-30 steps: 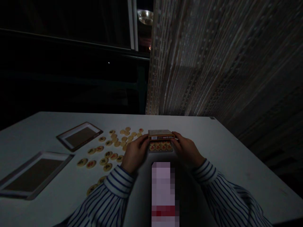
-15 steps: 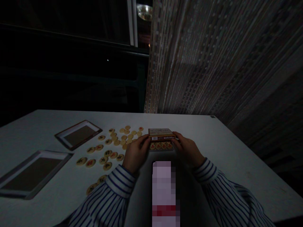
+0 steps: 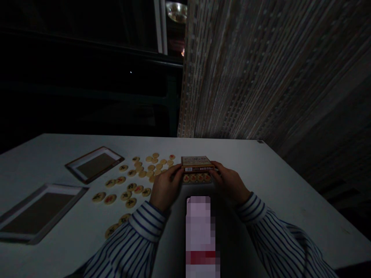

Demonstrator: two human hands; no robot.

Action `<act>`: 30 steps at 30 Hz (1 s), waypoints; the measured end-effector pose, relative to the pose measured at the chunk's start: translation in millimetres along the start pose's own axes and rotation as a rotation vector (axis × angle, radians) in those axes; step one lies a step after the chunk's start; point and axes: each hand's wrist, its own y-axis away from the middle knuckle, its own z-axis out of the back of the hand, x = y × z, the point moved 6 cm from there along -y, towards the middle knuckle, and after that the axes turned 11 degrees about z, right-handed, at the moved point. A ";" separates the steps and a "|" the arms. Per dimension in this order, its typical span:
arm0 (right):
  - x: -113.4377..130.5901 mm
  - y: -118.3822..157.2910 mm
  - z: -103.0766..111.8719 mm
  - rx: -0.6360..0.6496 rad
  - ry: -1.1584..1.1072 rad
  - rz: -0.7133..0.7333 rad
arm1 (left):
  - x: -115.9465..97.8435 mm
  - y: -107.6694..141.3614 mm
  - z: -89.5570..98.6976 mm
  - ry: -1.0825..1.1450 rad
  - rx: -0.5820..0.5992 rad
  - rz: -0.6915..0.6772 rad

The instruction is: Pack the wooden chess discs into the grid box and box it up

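Note:
A small flat printed box (image 3: pixel 197 162) is held between my two hands, its barcode side facing me. My left hand (image 3: pixel 166 186) grips its left end with thumb and fingers. At the right end, my right hand (image 3: pixel 230 182) holds it the same way. Just below the box's near edge shows a row of round pieces with red characters (image 3: pixel 197 178). Many loose wooden discs (image 3: pixel 126 195) lie scattered to the left of my left hand, some with black or red characters, others plain on top.
Two shallow rectangular trays or lids, one brown-edged (image 3: pixel 87 180) and one pale-edged (image 3: pixel 36 238), lie on the left of the white table (image 3: pixel 278 185). A pixelated phone-like object (image 3: pixel 199 227) is between my forearms. A striped curtain (image 3: pixel 232 69) hangs behind.
The camera view has shifted very slightly. Both hands keep their hold on the box, with no clear movement of it relative to the table.

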 end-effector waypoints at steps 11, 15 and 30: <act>2.4 0.2 2.1 0.004 0.019 0.007 | 1.9 -0.3 -0.6 0.006 0.006 0.012; 1.2 0.9 1.1 0.007 0.012 0.008 | 2.5 0.1 -0.6 0.016 0.006 0.004; 3.4 1.9 1.5 0.012 0.056 0.031 | 2.9 1.5 -0.1 0.015 0.011 0.020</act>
